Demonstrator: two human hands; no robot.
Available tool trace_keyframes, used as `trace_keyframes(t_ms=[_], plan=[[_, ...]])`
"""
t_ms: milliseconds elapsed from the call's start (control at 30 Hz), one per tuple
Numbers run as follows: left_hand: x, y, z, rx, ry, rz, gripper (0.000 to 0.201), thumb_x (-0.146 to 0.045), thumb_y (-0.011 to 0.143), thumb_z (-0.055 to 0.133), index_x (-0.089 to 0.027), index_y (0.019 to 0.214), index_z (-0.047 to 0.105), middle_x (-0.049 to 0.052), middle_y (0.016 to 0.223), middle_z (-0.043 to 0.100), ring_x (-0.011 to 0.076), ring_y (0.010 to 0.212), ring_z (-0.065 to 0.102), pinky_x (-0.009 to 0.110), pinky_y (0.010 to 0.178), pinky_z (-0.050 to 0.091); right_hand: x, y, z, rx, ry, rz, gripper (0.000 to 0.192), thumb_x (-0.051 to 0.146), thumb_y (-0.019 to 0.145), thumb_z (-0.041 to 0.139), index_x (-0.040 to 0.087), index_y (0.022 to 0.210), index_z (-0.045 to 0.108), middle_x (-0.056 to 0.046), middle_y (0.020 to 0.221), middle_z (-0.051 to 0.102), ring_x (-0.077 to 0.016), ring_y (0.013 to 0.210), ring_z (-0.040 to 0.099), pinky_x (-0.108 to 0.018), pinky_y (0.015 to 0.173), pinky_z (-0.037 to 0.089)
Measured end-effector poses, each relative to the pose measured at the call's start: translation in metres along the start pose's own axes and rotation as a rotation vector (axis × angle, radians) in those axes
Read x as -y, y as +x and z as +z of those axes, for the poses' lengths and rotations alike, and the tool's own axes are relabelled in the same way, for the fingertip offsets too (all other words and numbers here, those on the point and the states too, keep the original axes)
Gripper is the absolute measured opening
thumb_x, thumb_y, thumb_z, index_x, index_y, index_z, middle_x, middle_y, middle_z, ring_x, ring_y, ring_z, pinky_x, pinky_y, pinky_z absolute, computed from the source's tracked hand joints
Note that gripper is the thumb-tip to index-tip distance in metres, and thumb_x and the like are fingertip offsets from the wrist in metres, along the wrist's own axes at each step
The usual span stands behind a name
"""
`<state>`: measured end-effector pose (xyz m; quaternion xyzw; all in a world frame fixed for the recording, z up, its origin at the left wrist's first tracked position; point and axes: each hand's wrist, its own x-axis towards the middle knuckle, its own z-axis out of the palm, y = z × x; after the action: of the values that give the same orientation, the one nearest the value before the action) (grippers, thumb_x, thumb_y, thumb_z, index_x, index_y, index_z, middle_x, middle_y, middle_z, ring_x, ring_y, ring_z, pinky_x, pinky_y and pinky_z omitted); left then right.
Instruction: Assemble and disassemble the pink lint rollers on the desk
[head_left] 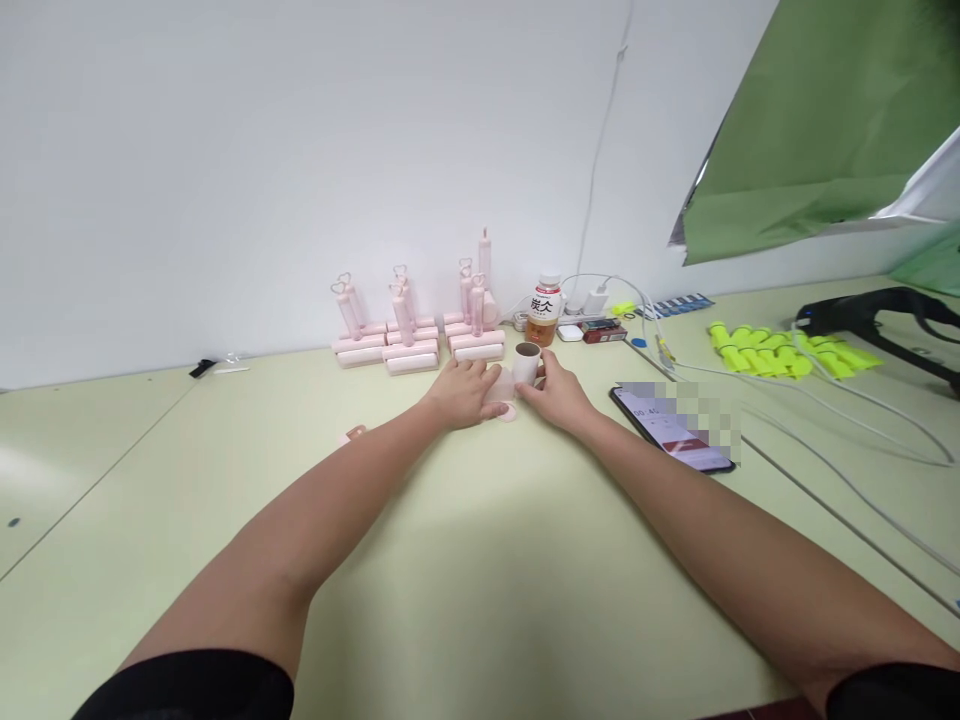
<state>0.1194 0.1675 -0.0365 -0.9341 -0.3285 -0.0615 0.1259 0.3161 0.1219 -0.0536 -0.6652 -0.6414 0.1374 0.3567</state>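
Note:
My right hand (559,390) is wrapped round a white paper roll (526,367) with a brown core, standing upright on the table. To its left, my left hand (466,393) reaches palm down, thumb and fingers on either side of a translucent plastic piece (500,386). A pale pink disc (507,412) shows at the near end of that piece, and the hand hides the rest of it. Behind my hands stand several pink lint rollers (403,315) with heart-shaped handle loops, their white and pink roller heads lying along the wall.
A drink bottle (543,312) stands by the wall beside chargers and cables. A phone (671,430) lies right of my right hand. Farther right are yellow plastic pieces (757,350) and a black frame-like object (885,320). A small pink item (354,434) rests near my left forearm.

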Motion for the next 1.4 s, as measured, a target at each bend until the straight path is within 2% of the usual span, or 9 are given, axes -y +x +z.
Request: trace_keyframes(t_ms=[167,300,500,733,833,967,1067,1167,1400], plan=[[0.001,-0.004,-0.002,-0.004,-0.061,-0.018,0.071,-0.067,0.090,0.031,-0.015,0.137,0.045,0.016,0.123,0.056,0.0329,0.108,0.053,0.045,0.091,0.035,0.001,-0.003,-0.003,-0.048,0.034,0.016,0.064,0.033,0.072,0.062,0.016,0.131,0.042,-0.013,0.112,0.064,-0.0177,0.068,0.062,-0.032,0.069,0.048],[0.006,-0.014,-0.007,0.004,-0.161,-0.037,0.068,-0.063,0.092,0.032,-0.016,0.141,0.040,0.016,0.131,0.051,0.0326,0.115,0.050,0.044,0.094,0.036,0.011,-0.017,-0.016,-0.171,-0.053,-0.042,0.027,0.033,0.075,0.057,0.018,0.097,0.055,-0.006,0.089,0.064,-0.0173,0.065,0.056,-0.029,0.061,0.041],[0.013,-0.025,-0.007,0.059,-0.255,0.014,0.072,-0.063,0.091,0.036,-0.016,0.145,0.036,0.016,0.139,0.046,0.0320,0.125,0.044,0.042,0.096,0.039,0.030,-0.041,-0.016,0.255,-0.195,-0.252,0.018,0.028,0.083,0.050,0.019,0.071,0.060,-0.004,0.072,0.065,-0.0170,0.065,0.056,-0.027,0.059,0.036],[0.017,-0.027,-0.029,-0.044,-0.250,-0.054,0.051,-0.043,0.097,0.034,-0.016,0.140,0.041,0.015,0.141,0.046,0.0287,0.127,0.044,0.042,0.103,0.037,0.023,-0.036,-0.007,0.316,-0.258,-0.317,0.022,0.020,0.083,0.051,0.015,0.090,0.071,-0.010,0.094,0.069,-0.0215,0.082,0.063,-0.029,0.073,0.042],[0.030,-0.058,-0.058,-0.041,-0.221,-0.357,0.039,-0.027,0.094,0.034,-0.015,0.126,0.051,0.015,0.124,0.057,0.0286,0.114,0.054,0.041,0.092,0.044,0.025,-0.035,-0.010,0.306,-0.228,-0.311,0.021,0.020,0.084,0.051,0.016,0.091,0.071,-0.010,0.096,0.070,-0.0217,0.085,0.063,-0.029,0.074,0.043],[0.047,-0.135,-0.092,0.242,-0.244,-0.712,0.031,-0.027,0.081,0.047,-0.018,0.108,0.058,0.013,0.111,0.064,0.0277,0.093,0.063,0.035,0.071,0.047,0.038,-0.039,-0.014,0.261,-0.141,-0.323,0.019,0.023,0.086,0.051,0.018,0.087,0.070,-0.007,0.091,0.070,-0.0195,0.080,0.061,-0.029,0.070,0.042],[0.042,-0.186,-0.100,0.416,-0.358,-0.781,0.029,-0.044,0.080,0.048,-0.021,0.092,0.060,0.009,0.094,0.068,0.0252,0.074,0.063,0.033,0.059,0.042,0.054,-0.045,-0.017,0.256,0.008,-0.312,0.017,0.025,0.084,0.053,0.019,0.083,0.069,-0.004,0.083,0.069,-0.0169,0.071,0.059,-0.028,0.066,0.041],[0.019,-0.205,-0.091,0.465,-0.432,-0.716,0.029,-0.048,0.082,0.047,-0.021,0.077,0.055,0.007,0.076,0.065,0.0231,0.064,0.058,0.031,0.055,0.037,0.072,-0.055,-0.014,0.337,0.221,-0.235,0.014,0.028,0.082,0.058,0.019,0.082,0.067,-0.001,0.075,0.065,-0.0152,0.066,0.056,-0.027,0.061,0.042],[-0.034,-0.168,-0.080,0.095,-0.719,-0.375,0.013,-0.033,0.090,0.043,-0.023,0.099,0.046,0.005,0.092,0.065,0.0217,0.081,0.063,0.031,0.067,0.045,0.095,-0.101,0.001,0.886,0.944,0.138,0.041,0.056,0.086,0.059,0.020,0.108,0.058,-0.007,0.094,0.066,-0.0166,0.074,0.065,-0.031,0.062,0.056]])
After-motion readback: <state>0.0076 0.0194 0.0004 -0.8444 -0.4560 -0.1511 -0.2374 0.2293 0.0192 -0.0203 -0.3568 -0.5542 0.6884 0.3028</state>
